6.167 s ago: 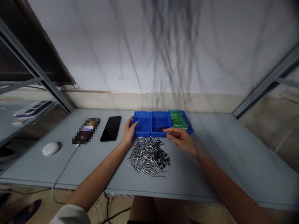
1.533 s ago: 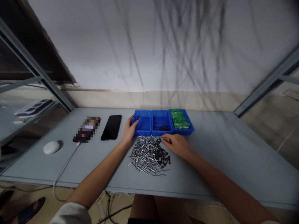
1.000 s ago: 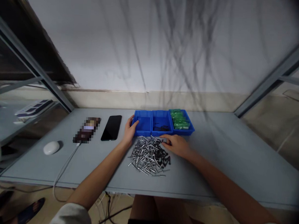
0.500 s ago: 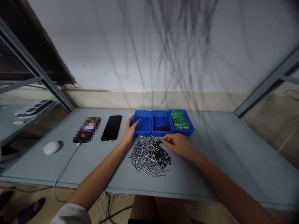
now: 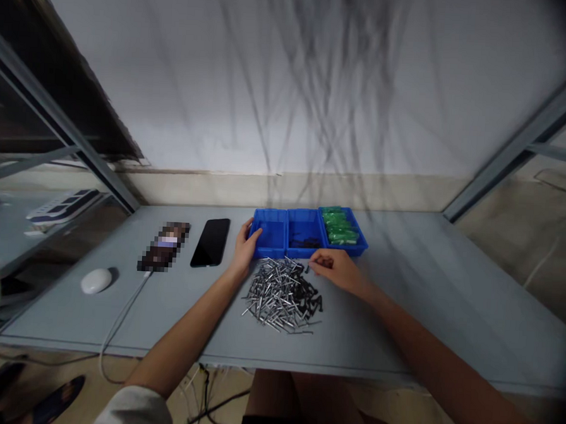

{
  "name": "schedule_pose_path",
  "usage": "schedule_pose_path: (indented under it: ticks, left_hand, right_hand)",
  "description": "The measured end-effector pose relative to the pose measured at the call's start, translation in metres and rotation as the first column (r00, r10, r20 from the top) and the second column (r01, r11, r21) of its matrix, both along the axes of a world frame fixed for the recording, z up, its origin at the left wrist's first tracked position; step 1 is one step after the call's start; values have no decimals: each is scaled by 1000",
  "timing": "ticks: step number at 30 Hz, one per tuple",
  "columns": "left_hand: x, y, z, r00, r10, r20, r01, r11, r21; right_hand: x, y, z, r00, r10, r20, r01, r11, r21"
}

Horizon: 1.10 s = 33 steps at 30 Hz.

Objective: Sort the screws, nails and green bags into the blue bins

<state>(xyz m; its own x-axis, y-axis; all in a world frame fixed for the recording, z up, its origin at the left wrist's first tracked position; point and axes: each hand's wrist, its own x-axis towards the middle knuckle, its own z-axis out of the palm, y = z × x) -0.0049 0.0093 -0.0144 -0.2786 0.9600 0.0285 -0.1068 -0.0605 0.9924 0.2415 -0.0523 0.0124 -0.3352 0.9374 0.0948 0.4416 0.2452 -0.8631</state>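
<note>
and here we are at the bench, eyes on the right hand (image 5: 340, 272), low over the grey table, fingertips (image 5: 313, 258) drawn together at the top right edge of the heap of thin metal pins (image 5: 278, 297). is it gripping something? from this view, you cannot tell. the fingers are bunched, not spread, and whatever lies between them is too small to make out. the heap lies down and to the left of that hand, closest at its upper edge, just below the blue three-compartment tray (image 5: 273, 257). no single long axis among those pins, they cross every which way, with a dark clump of black pieces (image 5: 312, 298) on the side nearest the right hand. the left hand (image 5: 245, 248) is farther from that clump, curled around the tray's left end, fingers over the rim. in the tray, small dark bits in the middle compartment (image 5: 304, 241), green packets (image 5: 343, 228) in the right one. across the table top (image 5: 414, 320), a black phone (image 5: 210, 242), a pixelated object (image 5: 163, 246) and a white mouse (image 5: 96, 281) with its cable (image 5: 121, 320). behind it all, a streaked pale wall (image 5: 223, 88) and a metal frame (image 5: 46, 101).
</note>
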Motion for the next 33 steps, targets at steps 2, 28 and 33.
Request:
schedule_pose_path:
  ticks: [2,28,33]
  left_hand:
    - [0,0,1,1000,-10,5,10,1000,-5]
    - [-2,0,-1,1000,-16,-8,16,999,-30]
    - [-1,0,1,1000,1,-30,-1,1000,-17]
  right_hand:
    - [1,3,1,990,-7,-144,-7,996,-93]
    - [6,9,2,795,-249,-553,115,957,-266]
    - [-1,7,-1,908,-213,-361,187,977,-105]
